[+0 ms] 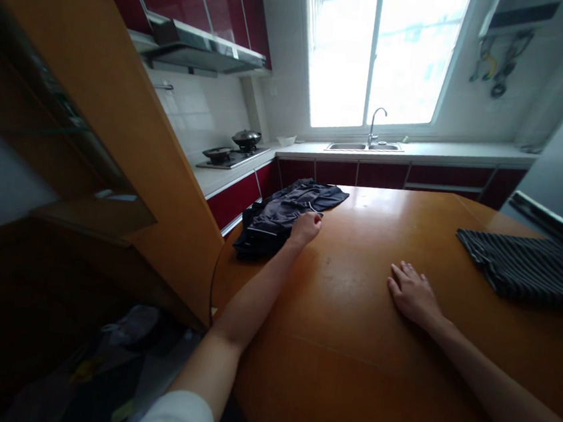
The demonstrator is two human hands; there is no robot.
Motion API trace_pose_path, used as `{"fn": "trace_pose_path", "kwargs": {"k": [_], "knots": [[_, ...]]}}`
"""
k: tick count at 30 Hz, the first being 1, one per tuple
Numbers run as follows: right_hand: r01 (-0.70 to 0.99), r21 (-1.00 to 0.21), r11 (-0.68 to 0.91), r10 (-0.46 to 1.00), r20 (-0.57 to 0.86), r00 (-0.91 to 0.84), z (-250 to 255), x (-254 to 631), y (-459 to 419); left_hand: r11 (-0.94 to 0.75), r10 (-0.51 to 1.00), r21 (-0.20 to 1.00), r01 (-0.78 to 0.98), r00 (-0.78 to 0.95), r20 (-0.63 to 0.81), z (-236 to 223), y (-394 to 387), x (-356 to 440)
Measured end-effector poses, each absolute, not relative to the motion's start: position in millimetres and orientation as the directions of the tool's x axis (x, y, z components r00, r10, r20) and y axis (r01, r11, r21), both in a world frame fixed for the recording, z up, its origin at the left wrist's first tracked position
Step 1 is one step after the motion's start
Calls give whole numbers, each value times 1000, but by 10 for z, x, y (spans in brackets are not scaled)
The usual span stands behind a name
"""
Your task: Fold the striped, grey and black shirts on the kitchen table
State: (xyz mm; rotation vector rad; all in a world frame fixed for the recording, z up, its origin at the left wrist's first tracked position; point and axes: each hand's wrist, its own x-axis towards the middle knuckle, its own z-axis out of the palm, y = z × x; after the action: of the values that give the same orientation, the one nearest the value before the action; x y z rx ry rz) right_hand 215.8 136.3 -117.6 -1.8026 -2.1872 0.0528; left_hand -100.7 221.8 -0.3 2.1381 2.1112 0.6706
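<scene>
Dark clothing (282,208) lies leftward from the left hand (306,228) gripping its edge, the right hand (414,296) spread flat

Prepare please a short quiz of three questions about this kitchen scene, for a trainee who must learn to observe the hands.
1. True or false: the striped cloth lies to the right of the right hand.
2. Which is nearest to the left hand?
A) the sink
B) the dark clothing
C) the striped cloth
3. Fill in: the right hand rests, fingers extended, on the wooden ____.

Key: 1. True. 2. B. 3. Table.
</scene>
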Motion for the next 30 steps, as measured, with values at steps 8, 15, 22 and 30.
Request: {"fn": "trace_pose_path", "kwargs": {"k": [8, 15, 22, 30], "knots": [[953, -228, 201, 965, 214, -152, -1181, 2165, 1363, 222, 916, 245, 944, -288, 279, -40, 2244, -1620], [956, -213, 200, 966, 208, -155, -1193, 2177, 1378, 257, 904, 251, 933, -324, 278, -82, 2309, -1653], [957, -209, 203, 965, 208, -159, -1179, 2175, 1377, 217, 911, 261, 941, -291, 293, -1, 2277, -1521], [954, -224, 198, 968, 198, -155, -1128, 2158, 1344, -16, 949, 241, 970, -61, 310, -49, 2119, -860]]}}
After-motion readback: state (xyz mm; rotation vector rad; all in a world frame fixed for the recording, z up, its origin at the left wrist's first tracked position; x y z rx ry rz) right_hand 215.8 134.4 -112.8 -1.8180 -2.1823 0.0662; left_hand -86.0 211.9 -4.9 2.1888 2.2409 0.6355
